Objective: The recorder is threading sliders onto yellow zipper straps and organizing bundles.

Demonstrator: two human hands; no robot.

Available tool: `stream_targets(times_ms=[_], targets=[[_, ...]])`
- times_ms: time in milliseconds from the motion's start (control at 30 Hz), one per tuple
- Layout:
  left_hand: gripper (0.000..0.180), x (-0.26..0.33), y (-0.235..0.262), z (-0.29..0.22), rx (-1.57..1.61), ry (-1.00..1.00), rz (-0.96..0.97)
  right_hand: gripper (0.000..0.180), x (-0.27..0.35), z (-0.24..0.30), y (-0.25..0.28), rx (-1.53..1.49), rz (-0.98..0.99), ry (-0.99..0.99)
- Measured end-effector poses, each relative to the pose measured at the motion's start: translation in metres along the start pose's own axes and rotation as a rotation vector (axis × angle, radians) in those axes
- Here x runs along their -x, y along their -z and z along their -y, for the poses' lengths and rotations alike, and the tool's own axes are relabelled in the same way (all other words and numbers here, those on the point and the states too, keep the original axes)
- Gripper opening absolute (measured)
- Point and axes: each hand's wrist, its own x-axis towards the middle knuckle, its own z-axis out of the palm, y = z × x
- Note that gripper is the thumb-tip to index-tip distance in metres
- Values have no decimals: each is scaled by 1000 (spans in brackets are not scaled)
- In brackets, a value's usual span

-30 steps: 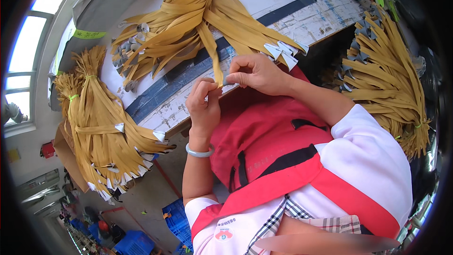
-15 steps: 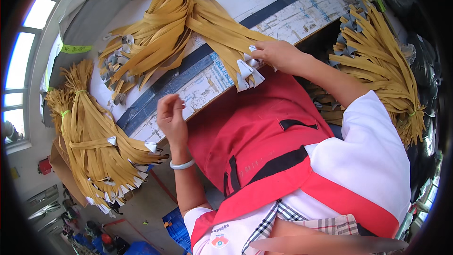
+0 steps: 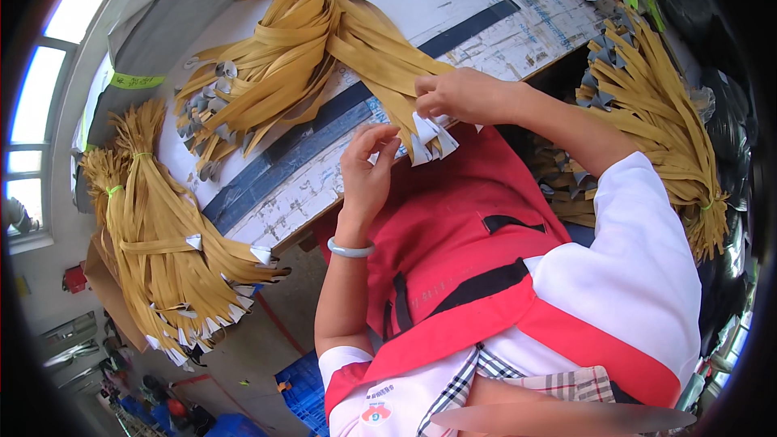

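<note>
Three bundles of flat mustard-yellow straps lie about this workplace. Farthest left, one tied bundle of yellow straps with white paper tags hangs off the end of the counter, bound by two thin green ties near its top. Next to it stands the white work counter with a dark blue band running across its top. On it rests the second bundle, a loose sheaf of yellow straps with grey-white tags, knotted at the far end and fanned out toward the person.

The person's left hand, with one pale jade-green bangle at the wrist, is raised at the counter's near edge, fingers loosely curled and half spread, holding nothing. Just beside it to the right, the right hand pinches the near ends of several straps from the sheaf, their small cluster of white folded tags hanging below the fingers. Farthest right, a third bundle of yellow straps lies beside the person's arm.
</note>
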Motion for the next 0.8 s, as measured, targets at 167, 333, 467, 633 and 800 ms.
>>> stream_targets(times_ms=[167,333,467,633,800], targets=[[12,16,3,26,-3,84,66,10,9,-11,3,391,182,-113],[10,16,-5,20,-20,106,140,11,15,-28,8,441,114,-27],[9,17,-12,25,50,73,113,11,11,-45,3,449,116,-7],[17,7,-21,-12,-41,-106,-54,11,1,1,14,-616,90,-146],[27,0,-8,-19,-203,-330,-64,16,-19,32,1,-1034,-61,-167]])
